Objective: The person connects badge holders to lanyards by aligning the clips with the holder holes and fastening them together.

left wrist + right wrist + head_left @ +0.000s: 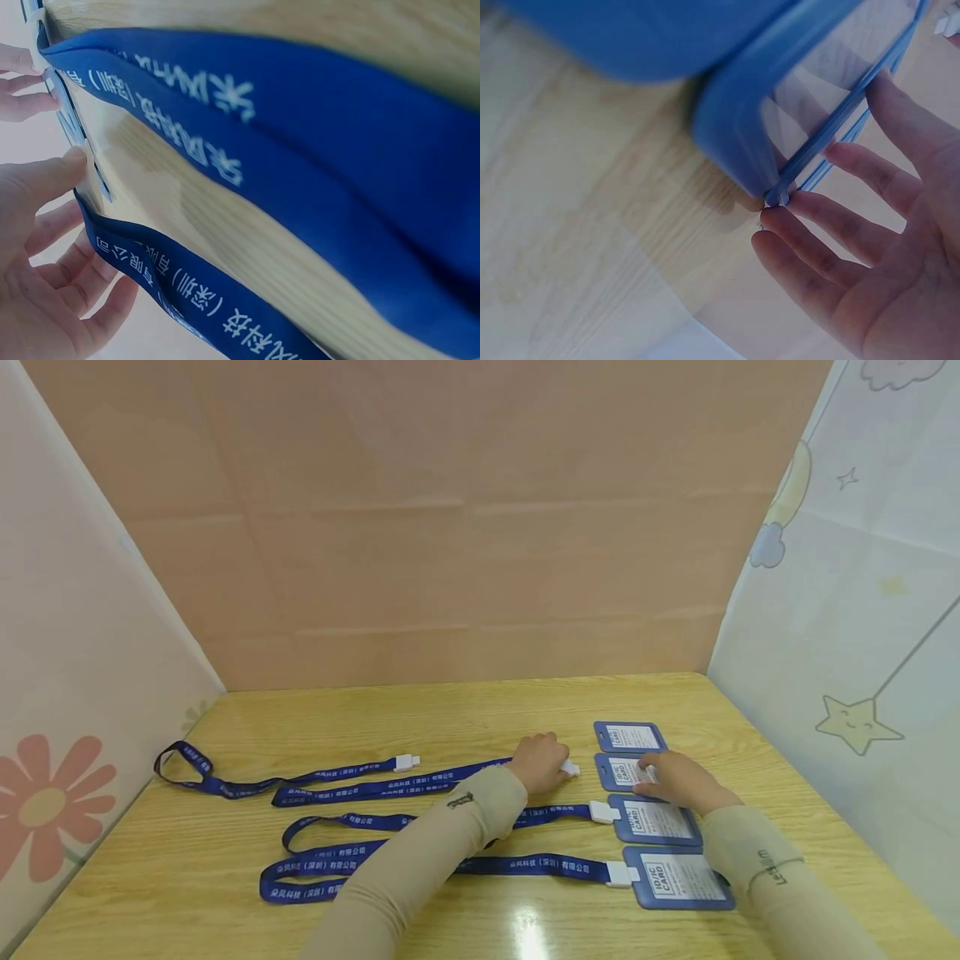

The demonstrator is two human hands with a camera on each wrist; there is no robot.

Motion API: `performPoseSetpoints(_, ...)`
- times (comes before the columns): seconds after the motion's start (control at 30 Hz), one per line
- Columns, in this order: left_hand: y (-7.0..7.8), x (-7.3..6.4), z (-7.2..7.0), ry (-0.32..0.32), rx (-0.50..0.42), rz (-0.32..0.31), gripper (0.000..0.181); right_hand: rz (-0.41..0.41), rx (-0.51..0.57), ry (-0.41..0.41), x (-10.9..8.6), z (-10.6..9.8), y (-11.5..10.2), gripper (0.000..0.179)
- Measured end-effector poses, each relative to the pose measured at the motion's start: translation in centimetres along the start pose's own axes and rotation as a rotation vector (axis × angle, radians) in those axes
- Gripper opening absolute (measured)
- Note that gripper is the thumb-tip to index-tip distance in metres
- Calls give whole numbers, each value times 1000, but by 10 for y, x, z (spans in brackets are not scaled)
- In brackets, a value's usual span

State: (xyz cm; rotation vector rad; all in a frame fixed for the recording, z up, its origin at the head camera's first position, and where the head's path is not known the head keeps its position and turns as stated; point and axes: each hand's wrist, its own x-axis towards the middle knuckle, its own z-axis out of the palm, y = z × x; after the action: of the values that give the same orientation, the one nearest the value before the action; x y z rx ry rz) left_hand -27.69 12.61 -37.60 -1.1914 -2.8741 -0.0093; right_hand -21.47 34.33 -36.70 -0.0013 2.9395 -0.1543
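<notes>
My left hand point(538, 764) pinches the white plastic clip point(570, 767) at the end of a blue lanyard point(420, 783) with white lettering. In the left wrist view, the thumb point(56, 176) lies on the clip and the other fingers curl below. To the right, my right hand point(678, 781) grips the right side of a blue badge holder point(619, 774), the second from the back, with a white "ID/IC CARD" insert. The right wrist view has the fingers at the edge of that badge holder point(731, 127). A small gap separates clip and holder.
Two nearer lanyards end in white clips point(604, 812) point(621, 873) against the two front badge holders point(658, 820) point(684, 878). At the back lie another badge holder point(632, 737) and a lanyard point(225, 789). Patterned sheets and a plain backdrop enclose the wooden table point(450, 718).
</notes>
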Motion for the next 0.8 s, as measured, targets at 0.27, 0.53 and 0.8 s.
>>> performPoseSetpoints(0.27, 3, 3, 1, -19, 16, -26, 27, 19, 15, -11, 0, -1, -1, 46)
performPoseSetpoints(0.53, 8, 4, 1, -20, 31, -33, 27, 26, 22, -10, -1, -1, -1, 47)
performPoseSetpoints(0.8, 12, 8, 0, -53, 62, -47, 26, 27, 15, -8, 1, 0, -1, 47)
